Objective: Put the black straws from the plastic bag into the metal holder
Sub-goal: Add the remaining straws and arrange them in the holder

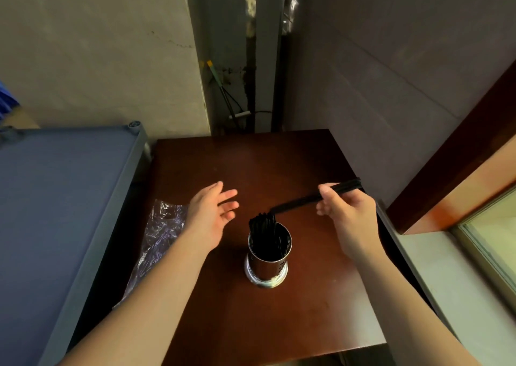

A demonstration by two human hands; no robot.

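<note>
While the left hand [212, 215] spreads empty, the right hand's [346, 208] grip clamps several straws [298, 202]

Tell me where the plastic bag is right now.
The plastic bag lies at the brown table's left edge, beside the left hand.

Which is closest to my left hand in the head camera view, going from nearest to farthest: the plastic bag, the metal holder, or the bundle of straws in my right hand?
From the left hand:
1. Plastic bag, just to its left, at the table's left edge.
2. Metal holder, to its right and closer to you.
3. Bundle of straws, farther right, pinched in the right hand.
</note>
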